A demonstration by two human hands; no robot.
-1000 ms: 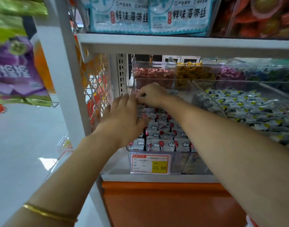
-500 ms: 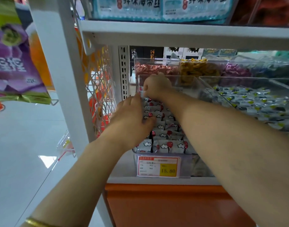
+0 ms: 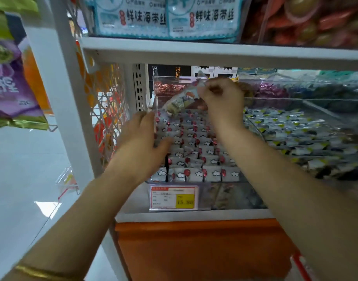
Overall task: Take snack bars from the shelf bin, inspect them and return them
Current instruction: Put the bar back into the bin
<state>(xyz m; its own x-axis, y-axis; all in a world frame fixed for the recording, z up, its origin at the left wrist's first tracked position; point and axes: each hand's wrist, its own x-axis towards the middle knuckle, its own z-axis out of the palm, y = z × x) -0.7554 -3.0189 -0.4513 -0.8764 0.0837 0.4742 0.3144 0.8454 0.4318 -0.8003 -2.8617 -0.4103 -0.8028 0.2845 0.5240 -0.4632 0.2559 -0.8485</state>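
A clear plastic shelf bin [image 3: 202, 180] holds several rows of small grey-white snack bars [image 3: 194, 157] printed with clouds and red balloons. My right hand [image 3: 220, 100] is raised above the back of the bin and pinches one snack bar [image 3: 181, 102] by its end; the bar hangs tilted down to the left, blurred. My left hand [image 3: 141, 142] rests with straight fingers on the bin's left side, over the left rows of bars. A price tag [image 3: 173, 197] sits on the bin's front.
To the right lies a second clear bin [image 3: 307, 136] of yellow-marked packets. Behind stand bins of red, yellow and purple sweets. A white shelf board [image 3: 214, 51] hangs close overhead, with seaweed packs on it. A white upright post [image 3: 58, 82] and wire mesh stand at left.
My right hand has lifted from the back rows, pulling one snack bar up out of the bin. My left hand slid slightly left toward the bin's side wall.
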